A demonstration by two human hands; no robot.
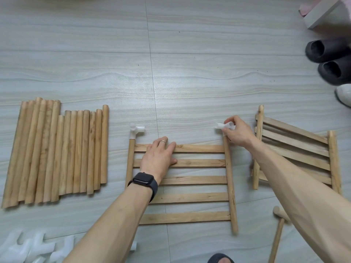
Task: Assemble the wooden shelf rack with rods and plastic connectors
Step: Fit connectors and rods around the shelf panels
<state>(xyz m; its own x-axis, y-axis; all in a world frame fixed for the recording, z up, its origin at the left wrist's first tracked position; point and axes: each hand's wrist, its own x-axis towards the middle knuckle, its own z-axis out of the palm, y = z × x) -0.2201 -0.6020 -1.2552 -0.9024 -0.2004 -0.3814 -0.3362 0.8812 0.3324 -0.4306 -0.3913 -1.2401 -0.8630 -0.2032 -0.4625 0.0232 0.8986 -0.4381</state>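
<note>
A wooden slatted shelf panel (199, 163) lies flat on the floor in front of me. My left hand (158, 158) rests flat on its upper slats, fingers straight. A white plastic connector (137, 132) caps the top of the panel's left rod. My right hand (237, 130) pinches a second white connector (221, 126) at the top end of the panel's right rod (229, 179). Whether this connector is fully seated I cannot tell.
A row of loose wooden rods (57, 152) lies to the left. More slatted panels (296, 149) are stacked at the right. White connectors (36, 247) pile at the bottom left. A wooden mallet (278, 232) lies at the bottom right; dark slippers (328, 59) stand at the upper right.
</note>
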